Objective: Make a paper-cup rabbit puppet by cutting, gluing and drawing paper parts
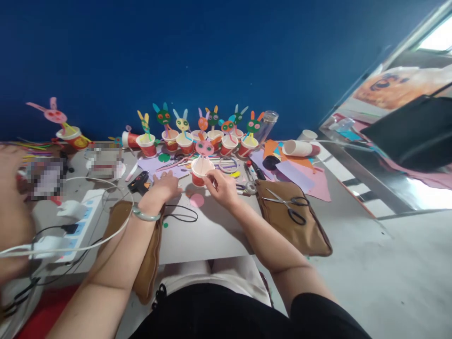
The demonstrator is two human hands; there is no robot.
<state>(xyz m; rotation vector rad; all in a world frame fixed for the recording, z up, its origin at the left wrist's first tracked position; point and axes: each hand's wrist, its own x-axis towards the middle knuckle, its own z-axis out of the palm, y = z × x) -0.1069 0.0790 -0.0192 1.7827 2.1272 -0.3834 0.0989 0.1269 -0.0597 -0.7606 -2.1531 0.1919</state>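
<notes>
My right hand (222, 188) grips the lower right side of a red-and-white paper cup (202, 168), its thumb and fingers against the wall. Out of that cup rises a pink paper rabbit head (204, 148) with orange and pink ears. My left hand (165, 186) lies palm down on the table with its fingers stretched out, holding nothing. Beside it are a black glue gun (140, 182) and a sheet of purple paper (146, 164). A pink paper disc (197, 200) lies on the table just in front of the cup.
Several cups with paper rabbits, one a green rabbit (254, 125), stand along the blue wall. Scissors (287, 202) rest on a brown pouch (314, 235) at right. A power strip (84, 221) with cables lies at left, near another person's arm (14, 207).
</notes>
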